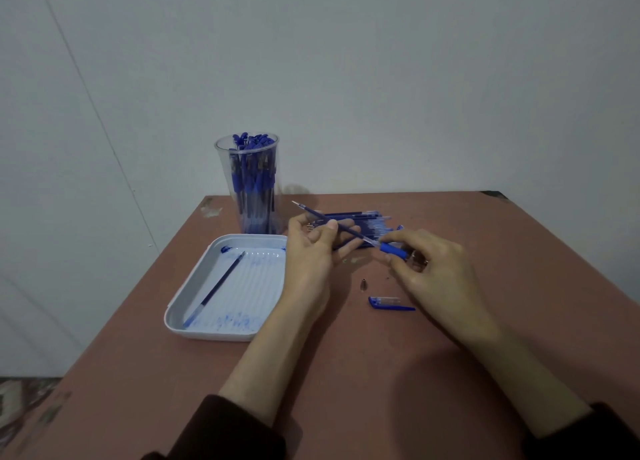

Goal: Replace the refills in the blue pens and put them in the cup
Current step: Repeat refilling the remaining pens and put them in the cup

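I get a dim, flat, evenly lit picture with a cold grey-blue cast. Shadows are soft: a broad dark patch lies on the table (419, 376) toward its near edge, and the cup (246, 182) throws a faint one to its right at the far edge. The wall seam (86, 89) at the left bows from wide-angle distortion. Fine detail looks soft and slightly smeared throughout.
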Tool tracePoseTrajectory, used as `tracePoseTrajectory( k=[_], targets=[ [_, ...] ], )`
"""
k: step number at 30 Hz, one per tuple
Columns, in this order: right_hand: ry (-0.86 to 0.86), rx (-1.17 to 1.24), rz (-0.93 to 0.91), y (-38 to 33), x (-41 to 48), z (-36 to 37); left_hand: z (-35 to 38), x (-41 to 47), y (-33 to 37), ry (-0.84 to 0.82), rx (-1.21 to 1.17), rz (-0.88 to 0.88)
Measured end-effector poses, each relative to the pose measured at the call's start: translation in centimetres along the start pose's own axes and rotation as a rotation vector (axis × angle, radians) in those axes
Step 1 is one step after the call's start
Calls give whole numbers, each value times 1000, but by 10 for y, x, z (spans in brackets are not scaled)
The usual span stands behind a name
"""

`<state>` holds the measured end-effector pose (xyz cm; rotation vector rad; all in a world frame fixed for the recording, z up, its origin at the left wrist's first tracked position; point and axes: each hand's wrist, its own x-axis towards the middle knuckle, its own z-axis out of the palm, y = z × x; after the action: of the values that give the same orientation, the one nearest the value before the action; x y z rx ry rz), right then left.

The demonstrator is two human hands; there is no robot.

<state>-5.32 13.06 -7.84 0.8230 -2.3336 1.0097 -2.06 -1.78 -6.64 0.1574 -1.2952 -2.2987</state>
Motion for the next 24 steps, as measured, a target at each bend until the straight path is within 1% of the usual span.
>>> tracePoseTrajectory(
  k=[3,6,7,9,10,11,13,16,21,23,24],
  targets=[
    [-8,28,31,0,-1,2,1,-3,-3,-121,67,-75],
    [34,132,69,-2,1,0,-1,-3,-5,-202,267,-87],
    [58,195,93,-1,3,0,-3,-2,-6,-211,368,-71],
    [108,351,162,0,6,-2,-7,0,-3,-253,726,27],
    [135,415,191,1,7,-3,-10,1,-1,-302,900,64],
    [154,462,213,1,7,-4,-13,1,0,-349,1030,83],
    [167,530,239,1,7,-6,-15,-1,4,-396,1180,83],
    [162,564,253,-2,7,-7,-16,-5,7,-452,1272,54],
    [142,510,259,-1,6,-6,-18,-3,8,-533,1338,50],
    [142,502,253,-1,5,-6,-19,-2,6,-527,1341,68],
    [142,489,245,-2,5,-6,-19,-1,5,-496,1308,82]
  ],
)
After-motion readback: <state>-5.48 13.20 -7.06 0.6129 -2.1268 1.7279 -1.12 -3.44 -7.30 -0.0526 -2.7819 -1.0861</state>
